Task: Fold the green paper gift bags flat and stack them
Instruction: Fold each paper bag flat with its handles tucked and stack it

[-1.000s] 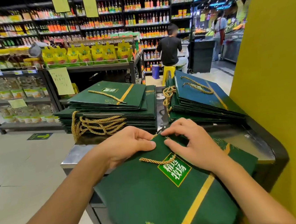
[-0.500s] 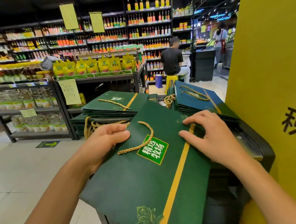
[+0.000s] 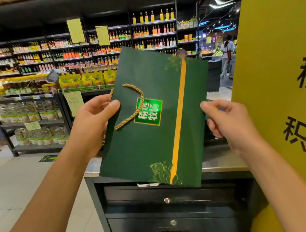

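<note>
A flat dark green paper gift bag (image 3: 151, 140) with a gold stripe, a green label and a gold rope handle (image 3: 130, 107) is held up in the air, nearly upright, in front of me. My left hand (image 3: 94, 122) grips its left edge by the handle, thumb on the front. My right hand (image 3: 224, 117) pinches its right edge. The raised bag hides the stacks of folded bags on the counter behind it.
A steel-topped counter (image 3: 220, 157) with dark locked drawers (image 3: 168, 201) stands below the bag. A yellow pillar (image 3: 284, 83) with black characters rises close on the right. Store shelves (image 3: 34, 113) line the left and back. People stand far left and far right.
Both hands have lifted the bag off the counter and tipped it upright; it lay flat under my hands before. It now covers the two stacks.
</note>
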`<state>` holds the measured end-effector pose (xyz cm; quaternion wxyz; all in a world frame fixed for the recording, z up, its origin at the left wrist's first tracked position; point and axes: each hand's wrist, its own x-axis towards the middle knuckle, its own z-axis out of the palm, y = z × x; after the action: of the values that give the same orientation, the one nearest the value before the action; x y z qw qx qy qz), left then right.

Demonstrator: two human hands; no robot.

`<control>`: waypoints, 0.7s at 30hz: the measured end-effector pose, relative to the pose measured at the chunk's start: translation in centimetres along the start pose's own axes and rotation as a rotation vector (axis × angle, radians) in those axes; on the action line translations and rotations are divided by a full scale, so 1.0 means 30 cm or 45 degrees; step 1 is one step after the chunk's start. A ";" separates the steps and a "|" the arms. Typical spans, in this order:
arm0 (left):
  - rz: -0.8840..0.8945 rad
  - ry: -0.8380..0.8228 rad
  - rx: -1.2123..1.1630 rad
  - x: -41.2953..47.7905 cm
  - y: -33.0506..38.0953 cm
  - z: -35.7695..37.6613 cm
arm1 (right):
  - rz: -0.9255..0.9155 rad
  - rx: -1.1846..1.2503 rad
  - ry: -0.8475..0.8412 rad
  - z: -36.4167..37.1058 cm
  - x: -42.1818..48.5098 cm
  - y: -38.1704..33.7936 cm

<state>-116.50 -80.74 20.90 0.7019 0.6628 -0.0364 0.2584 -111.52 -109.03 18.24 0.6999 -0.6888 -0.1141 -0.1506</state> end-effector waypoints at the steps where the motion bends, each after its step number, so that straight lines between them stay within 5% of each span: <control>1: 0.079 0.008 0.031 0.013 0.017 0.006 | -0.023 0.041 0.006 -0.001 0.017 -0.026; 10: 0.488 -0.059 0.221 0.049 0.073 -0.008 | -0.090 0.601 -0.181 -0.020 0.069 -0.123; 21: -0.104 -0.170 -0.112 -0.005 -0.140 -0.006 | 0.122 0.097 -0.151 -0.068 0.034 0.092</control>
<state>-114.94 -80.55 16.99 0.7361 0.6481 -0.0673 0.1831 -109.67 -111.11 16.01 0.7241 -0.6739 -0.1281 -0.0715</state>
